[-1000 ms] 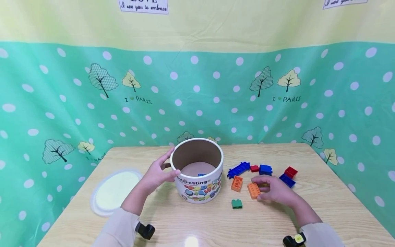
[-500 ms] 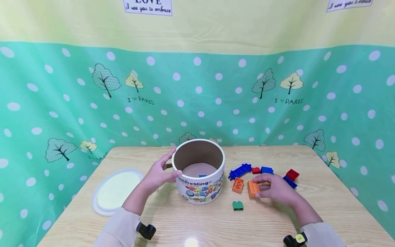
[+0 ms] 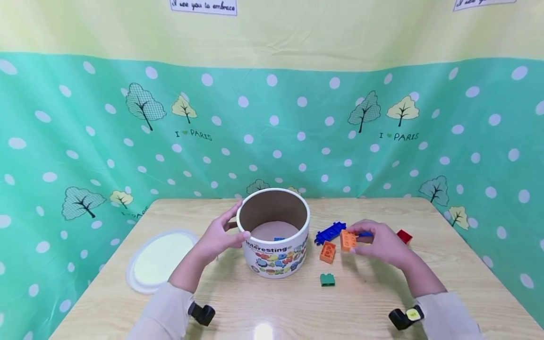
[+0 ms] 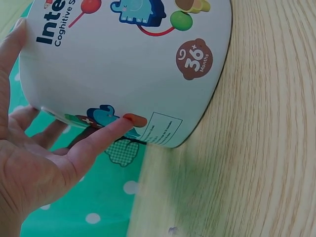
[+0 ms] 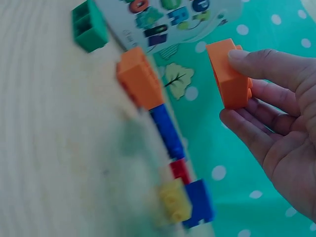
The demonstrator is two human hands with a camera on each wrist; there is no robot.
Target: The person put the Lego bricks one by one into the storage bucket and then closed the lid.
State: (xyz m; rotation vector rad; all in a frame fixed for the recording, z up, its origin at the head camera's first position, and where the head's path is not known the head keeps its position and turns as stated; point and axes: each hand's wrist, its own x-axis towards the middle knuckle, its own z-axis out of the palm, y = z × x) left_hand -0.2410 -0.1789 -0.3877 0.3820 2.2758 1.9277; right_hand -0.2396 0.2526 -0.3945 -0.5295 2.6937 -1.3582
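Observation:
In the head view a white printed bucket stands upright in the middle of the table. My left hand grips its left side, thumb at the front of the rim; in the left wrist view one finger lies along the printed wall. My right hand pinches an orange toy brick between thumb and fingers. The right wrist view shows that brick held in the air above the table. A second orange brick and a green brick lie right of the bucket.
A blue long piece lies behind the orange bricks. A red brick is at the right; yellow and blue bricks show in the right wrist view. Inside the bucket is a blue piece. A white lid lies left.
My right hand has taken the orange brick off the table and raised it, moving slightly away from me. The left hand stays on the bucket.

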